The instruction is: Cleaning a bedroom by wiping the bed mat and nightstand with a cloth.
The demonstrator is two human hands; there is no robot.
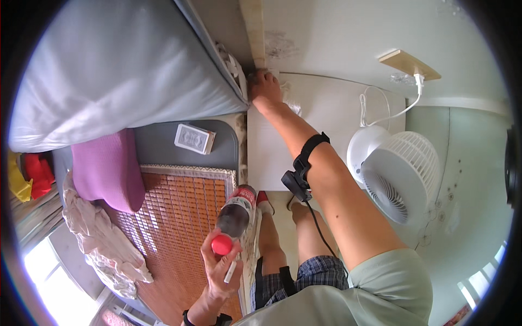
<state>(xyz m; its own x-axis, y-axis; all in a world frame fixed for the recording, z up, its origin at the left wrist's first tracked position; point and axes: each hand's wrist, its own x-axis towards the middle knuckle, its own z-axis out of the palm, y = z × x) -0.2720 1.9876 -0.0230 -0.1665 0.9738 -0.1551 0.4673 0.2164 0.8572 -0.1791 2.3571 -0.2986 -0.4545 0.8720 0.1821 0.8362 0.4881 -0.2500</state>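
Observation:
My left hand [220, 261] holds a plastic bottle of dark drink [235, 216] by its neck, just below the red screw cap [222, 244]. The bottle tilts away from me, and its label bears writing. A small white stick-like object [230, 272] is also tucked in that hand. My right hand [266, 90] reaches to the far left corner of a white tabletop [318, 134], beside the bed. Its fingers curl over something dark there, mostly hidden. Crumpled clear plastic [294, 106] lies near my right wrist.
A white fan [401, 179] stands right of my forearm, its cord [391, 120] running to a wall outlet [410, 65]. On the bed are a deck of cards [195, 139], a purple pillow [107, 171], a woven mat [179, 228] and a large grey-blue cushion [122, 73].

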